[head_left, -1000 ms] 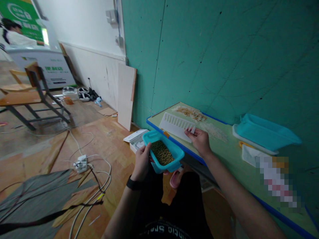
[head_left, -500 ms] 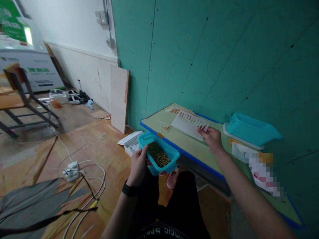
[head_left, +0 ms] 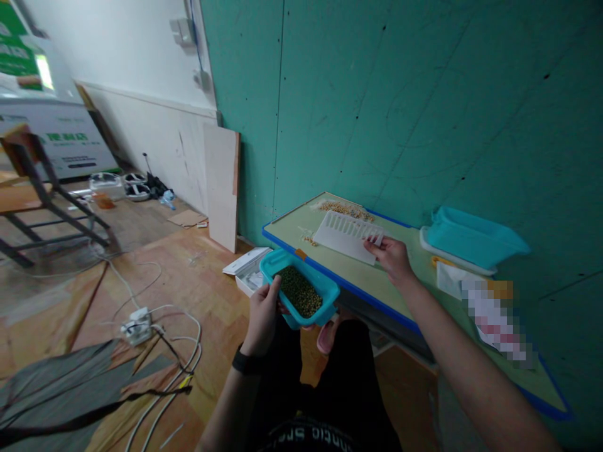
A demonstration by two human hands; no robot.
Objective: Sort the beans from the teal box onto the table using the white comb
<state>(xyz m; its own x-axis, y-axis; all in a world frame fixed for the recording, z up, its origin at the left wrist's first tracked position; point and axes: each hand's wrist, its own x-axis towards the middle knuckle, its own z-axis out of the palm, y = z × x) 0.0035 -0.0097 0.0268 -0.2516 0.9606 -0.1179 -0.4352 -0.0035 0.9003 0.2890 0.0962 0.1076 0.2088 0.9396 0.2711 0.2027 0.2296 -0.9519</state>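
My left hand (head_left: 264, 314) grips a teal plastic tub (head_left: 325, 290) filled with green beans (head_left: 300, 292), holding it just below the near edge of the green table (head_left: 358, 276). My right hand (head_left: 391, 258) pinches the corner of a white slotted scraper (head_left: 346, 235) that lies flat on the table. A small heap of yellow grains (head_left: 343, 209) sits beyond the scraper near the table's far corner, and a few loose grains (head_left: 309, 239) lie to its left.
An upturned teal tub on a white tray (head_left: 471, 242) stands at the table's right by the green wall. White packets (head_left: 456, 279) lie near it. On the wooden floor are a white box (head_left: 247, 267), cables with a power strip (head_left: 136, 326) and a leaning board (head_left: 221, 185).
My right hand drew the scraper back across the table, away from its near edge and then slightly left; the grain pile by the scraper looks smaller and a few grains lie left. The tub stayed put.
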